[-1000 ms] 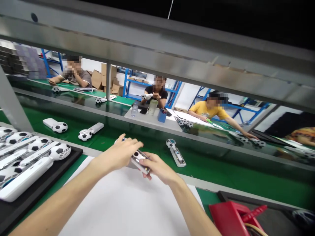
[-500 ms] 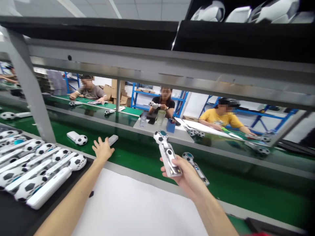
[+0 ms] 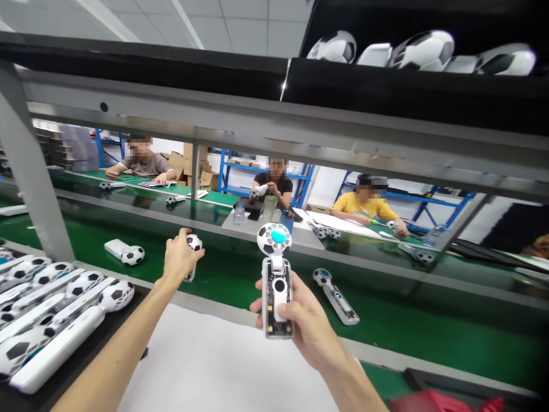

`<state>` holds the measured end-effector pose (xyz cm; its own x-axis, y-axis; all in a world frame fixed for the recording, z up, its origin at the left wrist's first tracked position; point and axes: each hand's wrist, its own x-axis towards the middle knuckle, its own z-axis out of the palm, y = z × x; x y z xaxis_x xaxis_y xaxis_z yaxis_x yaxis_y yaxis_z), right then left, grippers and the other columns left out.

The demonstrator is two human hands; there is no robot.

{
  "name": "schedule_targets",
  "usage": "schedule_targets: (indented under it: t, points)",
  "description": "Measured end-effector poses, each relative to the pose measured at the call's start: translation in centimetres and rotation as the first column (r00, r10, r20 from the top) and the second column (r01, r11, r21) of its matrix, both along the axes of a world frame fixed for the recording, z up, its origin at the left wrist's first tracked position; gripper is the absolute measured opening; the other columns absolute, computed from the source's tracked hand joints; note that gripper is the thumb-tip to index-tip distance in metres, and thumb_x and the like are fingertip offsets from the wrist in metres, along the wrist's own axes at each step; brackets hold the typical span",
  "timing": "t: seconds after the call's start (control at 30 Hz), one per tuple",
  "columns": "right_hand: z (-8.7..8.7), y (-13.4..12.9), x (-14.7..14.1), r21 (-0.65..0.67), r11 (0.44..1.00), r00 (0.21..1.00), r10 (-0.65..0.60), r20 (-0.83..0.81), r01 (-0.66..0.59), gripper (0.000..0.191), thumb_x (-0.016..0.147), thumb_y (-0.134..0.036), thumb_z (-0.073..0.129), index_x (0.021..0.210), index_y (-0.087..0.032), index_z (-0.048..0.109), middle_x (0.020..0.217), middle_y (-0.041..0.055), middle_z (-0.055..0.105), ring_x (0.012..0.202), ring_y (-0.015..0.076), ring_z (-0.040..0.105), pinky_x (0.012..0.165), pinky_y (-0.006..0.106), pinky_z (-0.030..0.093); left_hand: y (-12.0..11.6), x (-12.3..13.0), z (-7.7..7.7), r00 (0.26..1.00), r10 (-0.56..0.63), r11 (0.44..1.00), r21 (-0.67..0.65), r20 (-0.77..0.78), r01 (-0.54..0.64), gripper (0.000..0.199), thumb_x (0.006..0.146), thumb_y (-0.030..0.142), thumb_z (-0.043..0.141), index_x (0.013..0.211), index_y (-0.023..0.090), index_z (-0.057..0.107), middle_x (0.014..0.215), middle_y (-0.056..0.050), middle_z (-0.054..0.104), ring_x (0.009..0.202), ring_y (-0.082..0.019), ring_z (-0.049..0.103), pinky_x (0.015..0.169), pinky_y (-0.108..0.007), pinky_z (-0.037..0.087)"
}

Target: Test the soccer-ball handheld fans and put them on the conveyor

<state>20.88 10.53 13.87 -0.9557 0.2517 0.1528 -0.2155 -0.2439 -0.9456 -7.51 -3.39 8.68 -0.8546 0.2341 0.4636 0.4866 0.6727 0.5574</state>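
Note:
My right hand (image 3: 295, 315) holds a football-headed device (image 3: 274, 243) upright, its ball end up with a bright blue disc and its handle showing inner parts under my thumb. Over the green belt (image 3: 231, 286), my left hand (image 3: 182, 254) has its fingers closed round the ball end of a second football-headed device (image 3: 194, 242), whose white handle hangs below. To the right of my right hand, another device with an uncovered handle (image 3: 341, 300) lies on the belt. Left of my left hand lies a white device (image 3: 128, 253) with a football head.
A black tray (image 3: 124, 320) at the left holds several football-headed devices. White sheeting (image 3: 214, 366) covers the near surface. A shelf (image 3: 214, 86) crosses overhead, with a post (image 3: 38, 183) at left. Several people sit across the line. Something red (image 3: 441, 402) is at bottom right.
My left hand has closed on the device on the belt, and its ball end now shows. The device in my right hand has turned upright and moved slightly left. The view has shifted.

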Motion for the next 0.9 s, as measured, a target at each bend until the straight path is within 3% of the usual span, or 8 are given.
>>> schedule_targets:
  t: [0.1,0.2,0.33,0.4,0.5,0.7,0.8,0.9]
  points:
    - [0.1,-0.2,0.3,0.046,0.999,1.000,0.011,-0.029,-0.010,0.041,0.074,-0.018,0.059,0.114,-0.017,0.051,0.087,0.0070,0.071,0.067,0.0189,0.067,0.061,0.031,0.052,1.1,0.7,-0.9,0.996,-0.070,0.996,0.061,0.050,0.067,0.073,0.073,0.047,0.067,0.136,0.022,0.038,0.107,-0.011,0.063,0.116,-0.035,0.051,0.090,-0.039,0.045]
    - [0.3,-0.3,0.5,0.062,0.998,0.999,0.006,-0.051,-0.003,0.039,0.074,-0.018,0.056,0.112,-0.017,0.050,0.079,0.0048,0.069,0.065,0.0180,0.065,0.061,0.030,0.051,1.3,0.2,-3.1,0.974,-0.147,0.987,0.087,0.175,0.133,0.073,0.071,0.043,0.069,0.134,0.020,0.040,0.104,-0.011,0.065,0.106,-0.033,0.060,0.084,-0.037,0.047]
    - [0.7,-0.4,0.6,0.042,0.999,0.997,0.005,-0.080,-0.002,0.039,0.072,-0.018,0.056,0.110,-0.018,0.051,0.076,0.0031,0.067,0.062,0.0169,0.062,0.057,0.028,0.049,0.9,-0.7,-5.8,0.907,-0.230,0.973,0.107,0.353,0.204,0.036,0.066,0.041,0.073,0.090,0.020,0.055,0.082,-0.006,0.067,0.084,-0.030,0.067,0.072,-0.034,0.049]
    - [0.9,-0.3,0.7,0.031,0.999,0.997,-0.008,-0.078,0.010,0.039,0.072,-0.018,0.056,0.111,-0.018,0.051,0.077,0.0032,0.067,0.062,0.0168,0.062,0.058,0.028,0.049,0.9,-0.5,-6.1,0.883,-0.238,0.970,0.148,0.405,0.193,0.037,0.064,0.044,0.075,0.079,0.021,0.051,0.074,-0.004,0.064,0.077,-0.031,0.067,0.066,-0.035,0.049]
    - [1.2,-0.1,1.0,0.025,0.999,0.997,-0.034,-0.063,0.036,0.049,0.072,-0.018,0.057,0.120,-0.019,0.047,0.081,0.0036,0.068,0.066,0.0177,0.065,0.062,0.029,0.050,1.1,0.6,-4.6,0.825,-0.316,0.937,0.289,0.469,0.195,0.048,0.064,0.053,0.075,0.087,0.020,0.048,0.076,-0.003,0.063,0.067,-0.027,0.067,0.056,-0.034,0.050]
    - [1.7,-0.1,1.5,0.067,0.997,0.993,-0.024,-0.115,0.032,0.068,0.071,-0.015,0.063,0.133,-0.022,0.037,0.089,0.0027,0.067,0.070,0.0167,0.064,0.064,0.028,0.050,0.6,4.2,2.2,0.651,-0.616,0.743,0.602,0.444,0.294,0.056,0.067,0.055,0.078,0.099,0.021,0.048,0.074,0.002,0.060,0.056,-0.015,0.060,0.046,-0.026,0.049]
    - [1.8,-0.4,1.8,0.037,0.999,0.993,-0.028,-0.111,0.032,0.062,0.074,-0.019,0.062,0.132,-0.020,0.039,0.086,0.0040,0.067,0.067,0.0172,0.063,0.061,0.028,0.050,-0.1,6.1,4.7,0.550,-0.729,0.633,0.708,0.408,0.314,0.047,0.076,0.051,0.073,0.104,0.022,0.049,0.081,0.000,0.063,0.062,-0.015,0.062,0.054,-0.028,0.055]
    - [2.0,-0.4,2.1,0.015,1.000,0.993,-0.007,-0.117,0.009,0.052,0.077,-0.023,0.061,0.126,-0.019,0.045,0.081,0.0056,0.068,0.064,0.0180,0.063,0.058,0.028,0.048,-0.6,7.8,6.4,0.475,-0.792,0.552,0.783,0.384,0.286,0.035,0.084,0.038,0.065,0.110,0.021,0.052,0.099,-0.007,0.067,0.074,-0.017,0.066,0.069,-0.036,0.061]
